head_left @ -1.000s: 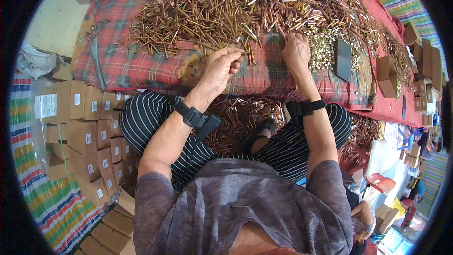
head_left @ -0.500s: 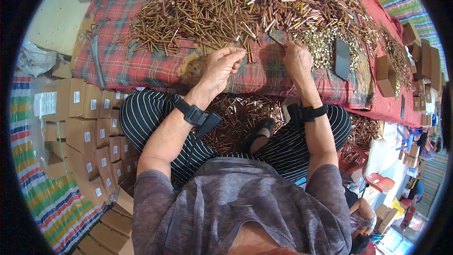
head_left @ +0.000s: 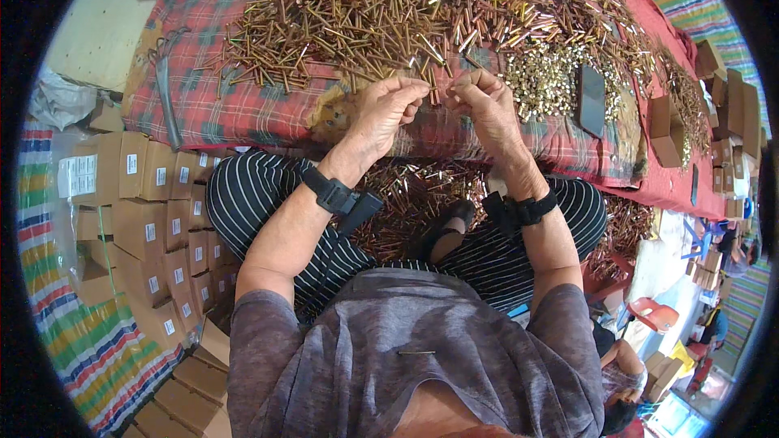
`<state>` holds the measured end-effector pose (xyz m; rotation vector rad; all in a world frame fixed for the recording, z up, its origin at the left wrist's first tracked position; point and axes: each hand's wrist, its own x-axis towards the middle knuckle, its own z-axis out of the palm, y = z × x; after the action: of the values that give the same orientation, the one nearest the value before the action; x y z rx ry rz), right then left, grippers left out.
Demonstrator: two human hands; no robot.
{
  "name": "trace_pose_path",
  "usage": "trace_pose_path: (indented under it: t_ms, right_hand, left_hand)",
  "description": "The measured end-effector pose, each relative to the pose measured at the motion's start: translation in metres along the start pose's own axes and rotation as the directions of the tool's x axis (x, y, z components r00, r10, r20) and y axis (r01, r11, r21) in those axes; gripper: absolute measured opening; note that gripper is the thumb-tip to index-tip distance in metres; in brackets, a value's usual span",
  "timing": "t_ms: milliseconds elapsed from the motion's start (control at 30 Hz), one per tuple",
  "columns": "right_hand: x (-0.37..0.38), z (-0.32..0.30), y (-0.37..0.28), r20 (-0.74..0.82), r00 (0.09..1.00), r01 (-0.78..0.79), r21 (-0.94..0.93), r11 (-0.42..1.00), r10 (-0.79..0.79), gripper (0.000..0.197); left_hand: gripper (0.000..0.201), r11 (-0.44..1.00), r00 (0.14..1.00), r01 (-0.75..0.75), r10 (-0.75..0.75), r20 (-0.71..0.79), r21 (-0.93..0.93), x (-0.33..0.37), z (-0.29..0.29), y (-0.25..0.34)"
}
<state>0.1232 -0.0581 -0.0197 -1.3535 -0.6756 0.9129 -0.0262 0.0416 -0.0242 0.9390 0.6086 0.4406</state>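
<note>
Both my hands are raised over the near edge of a red plaid cloth, close together with the fingertips facing each other. My left hand is closed in a pinch; what its fingertips hold, if anything, is too small to name. Thumb and fingers of my right hand are also pinched, on something I cannot make out. Beyond them spreads a large heap of brassy metal tubes or bolts. To the right of my right hand lies a pile of small shiny nuts.
A dark phone-like slab rests beside the nuts. Scissors lie at the cloth's left. Stacked cardboard boxes stand at my left, and an open box at the right. More metal pieces lie below, between my legs.
My right hand has moved left and slightly toward me, from beside the nuts to close by my left hand. The left hand has shifted only slightly.
</note>
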Motion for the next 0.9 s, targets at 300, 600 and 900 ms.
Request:
trace_pose_path:
  t_ms: [300, 600, 900]
  right_hand:
    - [-0.008, 0.010, -0.004, 0.005, 0.997, 0.072, -0.087, 0.994, -0.072, 0.009]
    - [-0.014, 0.019, 0.000, 0.056, 0.974, 0.228, -0.222, 0.948, -0.221, 0.011]
    - [-0.016, 0.019, -0.003, 0.046, 0.981, 0.196, -0.215, 0.957, -0.191, 0.008]
  left_hand:
    - [0.011, 0.999, 1.000, -0.002, 0.003, 0.029, -0.041, 0.001, -0.002, 0.002]
    - [0.010, 0.999, 0.999, -0.012, 0.013, 0.035, -0.030, -0.001, -0.001, 0.003]
    - [0.010, 0.990, 0.990, -0.116, 0.108, 0.091, 0.086, 0.000, -0.001, 0.006]
